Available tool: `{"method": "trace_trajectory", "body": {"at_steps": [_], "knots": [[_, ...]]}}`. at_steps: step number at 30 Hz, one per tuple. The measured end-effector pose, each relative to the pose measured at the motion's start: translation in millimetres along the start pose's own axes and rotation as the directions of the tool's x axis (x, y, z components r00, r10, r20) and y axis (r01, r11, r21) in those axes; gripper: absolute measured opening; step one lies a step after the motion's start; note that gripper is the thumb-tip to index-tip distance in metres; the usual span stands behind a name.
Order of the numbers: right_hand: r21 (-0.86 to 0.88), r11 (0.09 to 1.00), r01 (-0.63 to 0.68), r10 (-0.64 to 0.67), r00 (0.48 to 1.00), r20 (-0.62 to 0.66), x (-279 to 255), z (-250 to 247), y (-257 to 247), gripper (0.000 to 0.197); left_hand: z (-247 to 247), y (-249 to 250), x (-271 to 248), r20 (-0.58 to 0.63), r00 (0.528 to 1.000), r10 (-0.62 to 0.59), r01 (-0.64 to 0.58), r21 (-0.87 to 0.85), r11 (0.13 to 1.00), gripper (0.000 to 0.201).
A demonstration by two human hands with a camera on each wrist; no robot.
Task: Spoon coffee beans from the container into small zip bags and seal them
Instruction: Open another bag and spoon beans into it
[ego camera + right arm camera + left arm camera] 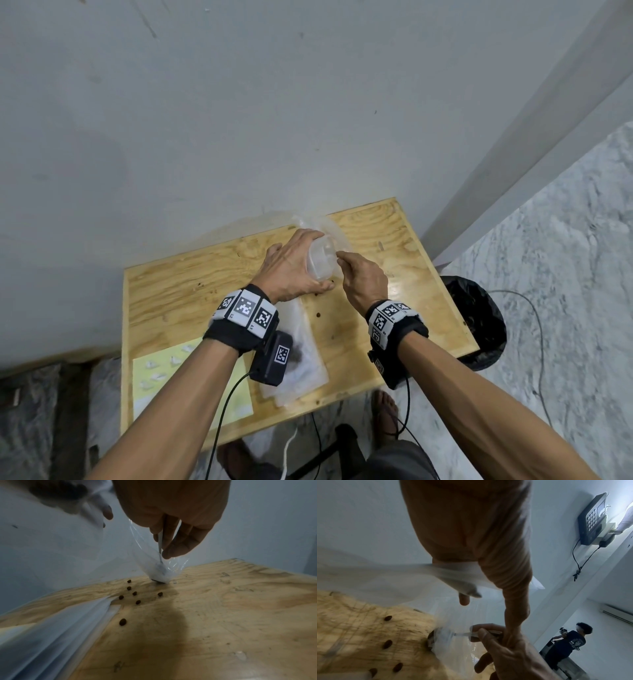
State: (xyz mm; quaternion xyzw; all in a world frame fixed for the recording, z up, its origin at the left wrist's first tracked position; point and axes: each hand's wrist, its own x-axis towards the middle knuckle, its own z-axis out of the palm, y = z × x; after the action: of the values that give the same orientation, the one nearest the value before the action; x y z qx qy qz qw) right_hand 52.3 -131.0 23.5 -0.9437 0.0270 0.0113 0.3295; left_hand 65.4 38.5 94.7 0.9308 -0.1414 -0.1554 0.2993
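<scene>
Over the middle of the plywood table (205, 274), my left hand (291, 270) grips the open mouth of a clear plastic bag (320, 263). Its thumb (513, 601) reaches down to my right hand (505, 649). My right hand (363, 281) pinches the handle of a metal spoon (159, 547) that goes down inside the bag (144, 555). The spoon's bowl (160, 568) presses the bag's bottom onto the wood. Several coffee beans (122, 622) lie loose on the table beside it. I cannot tell whether there are beans in the bag.
Flat clear plastic bags (305, 342) lie under my left wrist, and another (329, 226) lies by the wall. A yellow sheet (154, 383) with several small white packets is at the front left. A black-lined bin (479, 322) stands right of the table. A person (570, 646) stands far off.
</scene>
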Motion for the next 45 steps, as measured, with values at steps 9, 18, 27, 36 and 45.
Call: {"method": "trace_trajectory", "body": {"at_steps": [9,18,27,36,45], "knots": [[0.012,0.985,0.170,-0.166,0.974,-0.156,3,-3,-2,0.023,-7,-4,3,0.024,1.000,-0.016,0.016,0.009,1.000,0.092],[-0.091,0.983,0.157,-0.162,0.985,-0.055,1,7,7,0.026,-13,-10,-4,0.015,0.999,-0.039,0.039,-0.016,0.999,0.091],[0.443,0.834,-0.329,0.378,0.926,-0.023,-1,17,15,0.021,-11,9,16,0.046,0.999,-0.006,0.012,-0.142,0.990,0.089],[0.723,0.434,-0.538,0.611,0.765,0.202,14,3,24,0.022,5,-34,11,0.244,0.947,-0.209,0.216,-0.001,0.976,0.098],[0.765,0.216,-0.607,0.650,0.674,0.352,16,1,33,0.024,37,-24,31,0.404,0.892,-0.204,0.144,0.174,0.974,0.100]]}}
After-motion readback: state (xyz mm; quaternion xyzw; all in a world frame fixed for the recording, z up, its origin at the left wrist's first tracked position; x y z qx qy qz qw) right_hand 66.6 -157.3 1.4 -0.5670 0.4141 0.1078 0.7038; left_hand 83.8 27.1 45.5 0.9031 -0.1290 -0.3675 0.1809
